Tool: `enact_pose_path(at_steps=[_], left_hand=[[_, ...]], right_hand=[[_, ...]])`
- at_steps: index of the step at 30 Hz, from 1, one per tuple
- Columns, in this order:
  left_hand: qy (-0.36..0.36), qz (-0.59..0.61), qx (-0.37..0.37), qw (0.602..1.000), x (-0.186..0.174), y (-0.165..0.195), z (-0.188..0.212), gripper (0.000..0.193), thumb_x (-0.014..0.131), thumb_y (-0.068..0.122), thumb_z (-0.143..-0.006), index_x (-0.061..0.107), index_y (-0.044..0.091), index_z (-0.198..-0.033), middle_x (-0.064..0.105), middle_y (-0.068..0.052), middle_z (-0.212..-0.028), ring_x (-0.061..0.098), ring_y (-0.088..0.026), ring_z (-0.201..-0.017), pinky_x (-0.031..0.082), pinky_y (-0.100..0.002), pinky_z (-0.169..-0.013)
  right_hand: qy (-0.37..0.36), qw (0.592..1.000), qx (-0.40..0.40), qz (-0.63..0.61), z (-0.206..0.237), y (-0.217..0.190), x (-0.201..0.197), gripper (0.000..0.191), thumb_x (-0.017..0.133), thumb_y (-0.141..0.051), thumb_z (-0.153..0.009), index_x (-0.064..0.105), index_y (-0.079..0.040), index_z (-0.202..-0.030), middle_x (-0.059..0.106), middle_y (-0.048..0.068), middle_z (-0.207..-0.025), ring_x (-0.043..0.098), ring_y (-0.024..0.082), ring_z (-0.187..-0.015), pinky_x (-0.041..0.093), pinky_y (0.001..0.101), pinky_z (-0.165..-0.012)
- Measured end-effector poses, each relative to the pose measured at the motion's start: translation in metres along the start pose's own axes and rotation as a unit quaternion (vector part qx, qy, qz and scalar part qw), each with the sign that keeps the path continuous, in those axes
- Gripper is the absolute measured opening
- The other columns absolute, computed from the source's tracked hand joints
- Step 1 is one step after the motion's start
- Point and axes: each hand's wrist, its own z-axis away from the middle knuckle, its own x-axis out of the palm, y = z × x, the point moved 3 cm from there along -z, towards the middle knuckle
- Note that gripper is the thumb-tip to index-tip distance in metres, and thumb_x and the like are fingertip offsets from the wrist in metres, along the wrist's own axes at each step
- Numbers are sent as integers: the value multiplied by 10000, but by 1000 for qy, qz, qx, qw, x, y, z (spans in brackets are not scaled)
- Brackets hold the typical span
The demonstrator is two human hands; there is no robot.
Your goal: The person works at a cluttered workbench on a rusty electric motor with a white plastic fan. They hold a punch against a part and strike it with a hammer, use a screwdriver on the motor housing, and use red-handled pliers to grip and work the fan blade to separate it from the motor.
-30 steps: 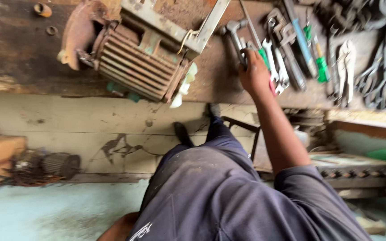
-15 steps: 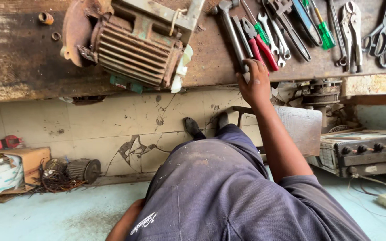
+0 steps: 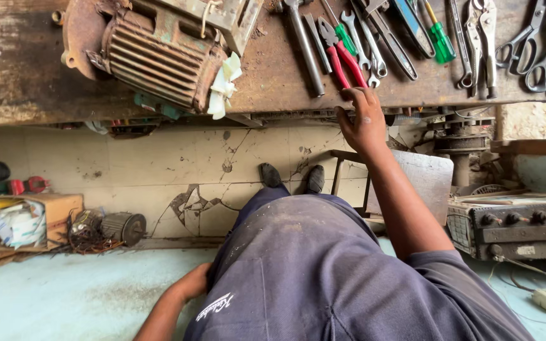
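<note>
**One hand at the pliers: reach along the front edge of the tabletop**

Your right hand (image 3: 363, 123) is raised to the near edge of the tabletop (image 3: 273, 82). It is open, with the fingers stretched out and spread. The fingertips (image 3: 356, 95) touch the lower ends of the red handles of the pliers (image 3: 347, 62), and nothing is gripped yet. The pliers lie flat on the tabletop with their handles toward you. They sit in a row of tools, with a long steel bar (image 3: 304, 50) just to their left and a spanner (image 3: 366, 47) just to their right. A green screwdriver (image 3: 440, 39) and a pair of shears (image 3: 538, 47) lie farther right. A rusty ribbed motor (image 3: 153, 53) stands well apart on the left of the tabletop.

Your left hand (image 3: 192, 283) hangs low beside your trousers (image 3: 323, 278), above the floor (image 3: 64, 297). Most of it is hidden by the cloth, so you cannot tell whether it is open or closed.

Judged from this pose, the step in hand is the reach, with first contact made and the grasp not yet closed. Closing on the pliers would call for curling the fingers round both red handles at once. The neighbouring tools lie close on either side, so the fingers have little room there. The handle ends near the edge look like the freest place to take hold, and a pull toward you would be least likely to drag the spanner along.
</note>
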Motion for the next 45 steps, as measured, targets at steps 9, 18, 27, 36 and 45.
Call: enact_pose_path(at_steps=[9,18,27,36,45], left_hand=[[51,-161,96,981,45,20,-6,354,750,98,-806,719,36,-1153,752,-186,-1131,693,-288,-1094,540,-410,-941],[128,-184,105,969,62,23,-2,445,699,121,-914,591,84,-1344,640,-192,-1342,589,-327,-1239,454,-436,-1037],[85,-147,0,986,31,7,10,378,568,18,-889,709,57,-1238,745,-185,-1188,694,-323,-1099,540,-426,-919],[43,171,38,984,-38,-57,13,374,544,36,-896,700,-21,-1232,782,-172,-1140,732,-256,-1001,575,-373,-865],[-111,155,-85,978,-247,-125,47,392,619,121,-899,691,-78,-1229,763,-239,-1155,718,-284,-1003,580,-391,-853]], right_hand=[[-14,1000,-12,-5,20,23,-18,363,760,-117,-910,638,-80,-1250,637,135,-1198,587,374,-1096,503,475,-885],[-32,997,-61,-15,-7,10,-13,366,789,-146,-903,632,-61,-1223,650,136,-1123,602,379,-1052,507,480,-882],[-42,996,-46,68,-84,1,59,460,841,-243,-852,588,-32,-1172,653,213,-1085,637,424,-997,532,514,-822],[-80,982,166,41,-128,11,118,340,793,-211,-875,605,-28,-1090,695,187,-974,694,314,-856,562,439,-737],[54,897,311,-309,19,-95,126,436,653,-115,-1020,464,-61,-1409,613,58,-838,532,107,-571,420,272,-473]])
